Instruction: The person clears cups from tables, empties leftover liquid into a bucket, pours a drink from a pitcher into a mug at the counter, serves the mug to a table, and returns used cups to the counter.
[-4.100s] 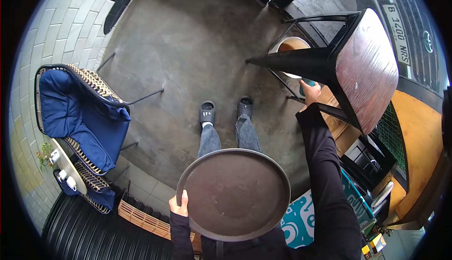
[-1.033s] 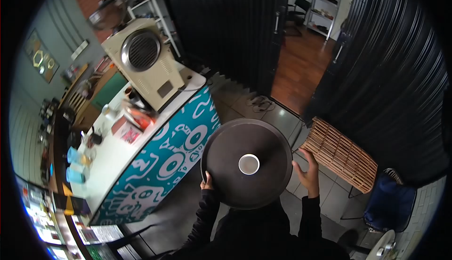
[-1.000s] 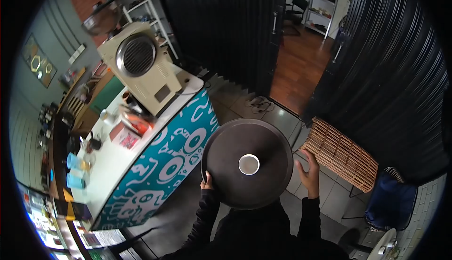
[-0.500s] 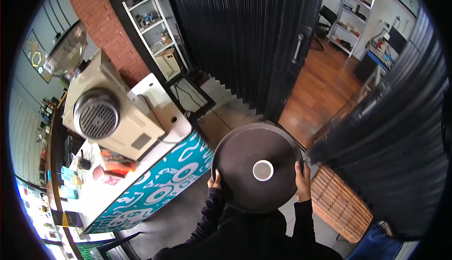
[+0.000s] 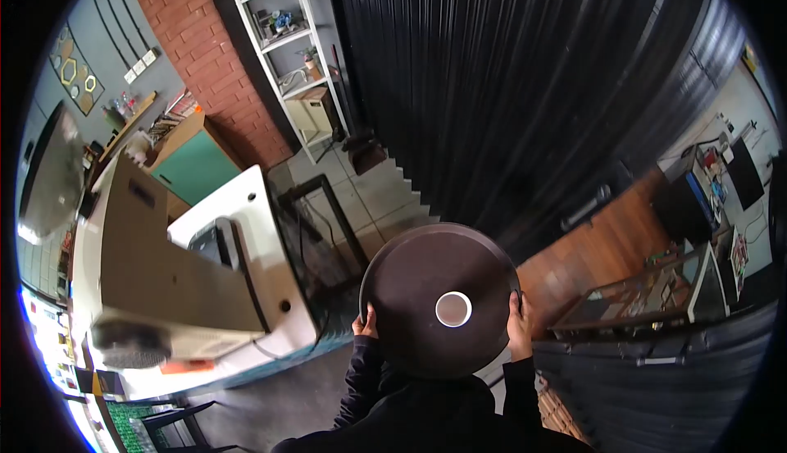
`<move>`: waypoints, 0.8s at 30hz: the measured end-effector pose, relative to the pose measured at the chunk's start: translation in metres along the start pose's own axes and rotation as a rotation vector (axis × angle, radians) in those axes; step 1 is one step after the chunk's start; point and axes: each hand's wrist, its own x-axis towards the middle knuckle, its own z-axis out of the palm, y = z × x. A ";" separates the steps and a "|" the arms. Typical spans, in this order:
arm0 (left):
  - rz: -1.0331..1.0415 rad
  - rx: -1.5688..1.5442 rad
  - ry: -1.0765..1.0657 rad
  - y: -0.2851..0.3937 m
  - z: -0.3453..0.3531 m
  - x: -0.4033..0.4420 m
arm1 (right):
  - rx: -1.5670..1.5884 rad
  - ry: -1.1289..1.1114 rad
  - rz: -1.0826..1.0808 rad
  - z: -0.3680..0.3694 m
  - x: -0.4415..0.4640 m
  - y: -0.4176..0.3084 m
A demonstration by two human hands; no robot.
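Observation:
A round dark brown tray (image 5: 410, 289) is held level in front of my body. On it, right of the middle, stands a small white cup (image 5: 453, 309), seen from above. My left hand (image 5: 367, 323) grips the tray's left rim, with the thumb on top. At the right rim my right hand (image 5: 518, 327) is closed round the edge, its thumb on top too. The fingers under the tray are hidden.
At the left stands a counter (image 5: 254, 244) with a beige machine (image 5: 172, 264) on it. Black folding doors (image 5: 508, 84) rise ahead, with a wood floor (image 5: 607, 256) in the opening at the right. A white shelf (image 5: 287, 40) stands behind; a black frame (image 5: 340, 215) is beside the counter.
The view has turned and come closer to the counter's end and folding doors. My right hand, earlier off the rim, has taken hold of the tray. The cup stays on it.

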 end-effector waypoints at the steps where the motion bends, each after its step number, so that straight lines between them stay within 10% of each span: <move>1: 0.286 0.271 -0.027 -0.023 0.009 0.035 | -0.024 -0.032 -0.006 0.005 0.022 -0.015; 4: 0.068 0.431 -0.127 0.006 0.043 0.092 | 0.065 0.068 -0.064 0.032 0.093 -0.035; 8: 0.582 0.581 0.041 0.085 0.108 0.134 | -0.096 0.160 -0.082 0.068 0.168 -0.087; 10: 0.061 0.013 0.043 0.109 0.126 0.158 | 0.033 -0.093 -0.090 0.080 0.218 -0.078; 13: -0.079 -0.043 0.160 0.130 0.141 0.191 | 0.077 -0.050 -0.073 0.128 0.284 -0.067; 19: -0.105 -0.008 0.392 0.122 0.150 0.268 | -0.156 -0.053 -0.061 0.237 0.366 -0.154; 24: -0.043 -0.026 0.565 0.140 0.171 0.349 | -0.133 -0.492 -0.113 0.311 0.465 -0.197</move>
